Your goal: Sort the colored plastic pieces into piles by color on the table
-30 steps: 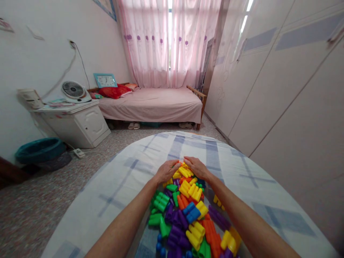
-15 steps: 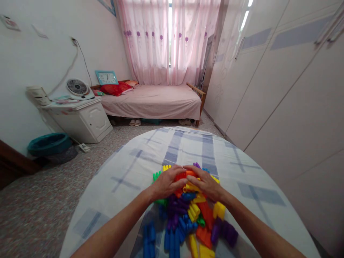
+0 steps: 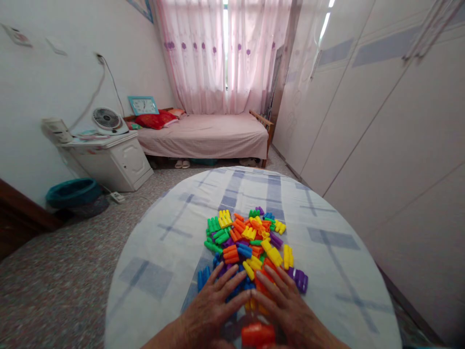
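A heap of coloured plastic building blocks (image 3: 247,240) in yellow, green, orange, blue and purple lies spread on a round table under a white cloth with blue checks (image 3: 319,252). My left hand (image 3: 210,305) lies flat, fingers spread, on the near edge of the heap over blue blocks (image 3: 202,277). My right hand (image 3: 286,305) lies flat beside it with fingers spread over orange blocks. A red-orange block (image 3: 257,334) sits between my wrists at the bottom edge of the view.
Past the table stand a bed with a pink cover (image 3: 205,135), a white cabinet with a small fan (image 3: 107,120), and a teal basin (image 3: 72,191) on the floor at left. White wardrobe doors (image 3: 381,121) run along the right. Pink curtains hang at the window.
Both hands have drawn back from the far side of the heap to its near edge and flattened out. The blocks now lie spread out farther across the cloth.
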Available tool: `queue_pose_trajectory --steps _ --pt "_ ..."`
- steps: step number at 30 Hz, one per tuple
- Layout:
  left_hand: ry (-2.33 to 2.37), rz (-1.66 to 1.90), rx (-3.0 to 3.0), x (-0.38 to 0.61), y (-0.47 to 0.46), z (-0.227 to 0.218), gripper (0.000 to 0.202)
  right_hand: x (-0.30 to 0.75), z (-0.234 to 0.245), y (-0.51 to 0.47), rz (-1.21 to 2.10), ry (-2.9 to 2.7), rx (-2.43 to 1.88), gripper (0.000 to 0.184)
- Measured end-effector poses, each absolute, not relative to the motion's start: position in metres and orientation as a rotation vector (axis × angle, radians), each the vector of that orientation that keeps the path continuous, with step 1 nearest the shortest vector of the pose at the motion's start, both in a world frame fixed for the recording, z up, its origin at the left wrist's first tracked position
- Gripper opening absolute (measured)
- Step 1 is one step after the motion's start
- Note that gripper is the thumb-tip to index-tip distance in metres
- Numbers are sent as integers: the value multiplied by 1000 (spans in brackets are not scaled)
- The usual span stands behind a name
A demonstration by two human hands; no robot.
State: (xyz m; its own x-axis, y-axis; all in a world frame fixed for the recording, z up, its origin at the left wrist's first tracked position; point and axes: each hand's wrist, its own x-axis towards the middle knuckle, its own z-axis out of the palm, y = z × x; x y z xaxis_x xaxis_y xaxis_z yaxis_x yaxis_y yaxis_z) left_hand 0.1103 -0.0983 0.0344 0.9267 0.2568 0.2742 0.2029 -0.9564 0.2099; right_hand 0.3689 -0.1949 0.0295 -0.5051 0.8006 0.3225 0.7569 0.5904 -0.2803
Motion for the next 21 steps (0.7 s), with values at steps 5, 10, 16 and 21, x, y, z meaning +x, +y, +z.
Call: queue_pose_trajectory --steps 5,10,16,21 --pt "492 547 2959 127 -107 23 76 359 31 -193 171 -2439 -1216 81" --pt "696 722 2873 146 -93 26 55 346 34 -163 32 -2342 -1268 63" --pt "851 962 2634 168 -51 45 46 341 47 -106 51 -2092 -1257 46" --pt "1113 1051 2471 185 -10 68 30 352 72 -63 96 -1937 -1439 37"
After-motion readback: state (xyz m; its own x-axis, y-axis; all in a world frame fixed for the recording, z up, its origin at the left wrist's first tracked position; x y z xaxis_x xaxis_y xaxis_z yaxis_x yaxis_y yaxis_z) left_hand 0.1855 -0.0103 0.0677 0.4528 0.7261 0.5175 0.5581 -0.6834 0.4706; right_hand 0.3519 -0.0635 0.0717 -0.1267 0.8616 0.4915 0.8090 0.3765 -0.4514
